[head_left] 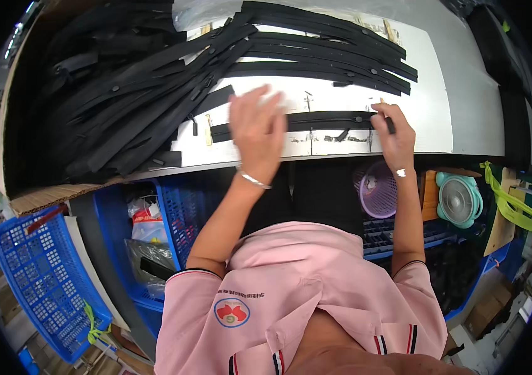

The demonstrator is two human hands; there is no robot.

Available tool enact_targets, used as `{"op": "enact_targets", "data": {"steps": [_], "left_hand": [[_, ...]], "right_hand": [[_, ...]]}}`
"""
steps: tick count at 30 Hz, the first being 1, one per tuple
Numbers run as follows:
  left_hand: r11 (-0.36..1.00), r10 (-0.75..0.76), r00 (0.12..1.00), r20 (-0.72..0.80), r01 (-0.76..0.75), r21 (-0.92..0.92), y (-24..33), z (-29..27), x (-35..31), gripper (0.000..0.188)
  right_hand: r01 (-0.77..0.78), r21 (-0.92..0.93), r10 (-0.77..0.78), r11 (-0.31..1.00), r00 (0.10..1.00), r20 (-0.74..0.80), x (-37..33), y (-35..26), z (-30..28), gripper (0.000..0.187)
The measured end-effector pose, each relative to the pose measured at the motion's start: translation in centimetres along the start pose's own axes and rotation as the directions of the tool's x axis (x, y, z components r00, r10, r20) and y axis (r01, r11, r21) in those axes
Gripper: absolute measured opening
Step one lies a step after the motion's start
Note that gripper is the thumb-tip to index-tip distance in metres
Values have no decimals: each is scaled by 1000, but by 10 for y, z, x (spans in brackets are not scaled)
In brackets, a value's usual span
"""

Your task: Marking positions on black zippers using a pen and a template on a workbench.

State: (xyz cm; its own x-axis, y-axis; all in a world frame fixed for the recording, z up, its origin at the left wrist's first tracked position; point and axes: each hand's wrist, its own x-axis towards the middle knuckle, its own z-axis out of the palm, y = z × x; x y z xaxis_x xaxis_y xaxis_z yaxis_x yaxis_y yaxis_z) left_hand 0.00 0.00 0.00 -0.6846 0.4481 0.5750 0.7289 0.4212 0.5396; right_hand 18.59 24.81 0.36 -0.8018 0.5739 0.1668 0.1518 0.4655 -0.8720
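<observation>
A black zipper [297, 120] lies flat across the white board [431, 131], close to the board's near edge. My left hand [256, 128] is over its left part, fingers stretched out and slightly blurred, with nothing seen in them. At the zipper's right end, my right hand [396, 139] is closed around a small, dark, pen-like object [391, 125], mostly hidden by the fingers. Beyond both hands, several more black zippers [334, 45] lie in rows on the board. Dark marks [311, 142] and lines show on the white surface.
To the left, a large pile of black zippers [134, 119] fills a cardboard-edged area. Clear plastic film [216, 11] lies at the far edge. Below the table are a blue basket [38, 275], a purple basket [379, 190] and a small teal fan [459, 199].
</observation>
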Motion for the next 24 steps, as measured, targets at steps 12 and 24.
{"op": "enact_targets", "data": {"steps": [12, 24], "left_hand": [[959, -95, 995, 39, 81, 271, -83, -31, 42, 26], [995, -36, 999, -34, 39, 96, -46, -44, 45, 17]], "right_hand": [[38, -740, -262, 672, 946, -190, 83, 18, 9, 35], [69, -443, -254, 894, 892, -374, 51, 4, 7, 33]]}}
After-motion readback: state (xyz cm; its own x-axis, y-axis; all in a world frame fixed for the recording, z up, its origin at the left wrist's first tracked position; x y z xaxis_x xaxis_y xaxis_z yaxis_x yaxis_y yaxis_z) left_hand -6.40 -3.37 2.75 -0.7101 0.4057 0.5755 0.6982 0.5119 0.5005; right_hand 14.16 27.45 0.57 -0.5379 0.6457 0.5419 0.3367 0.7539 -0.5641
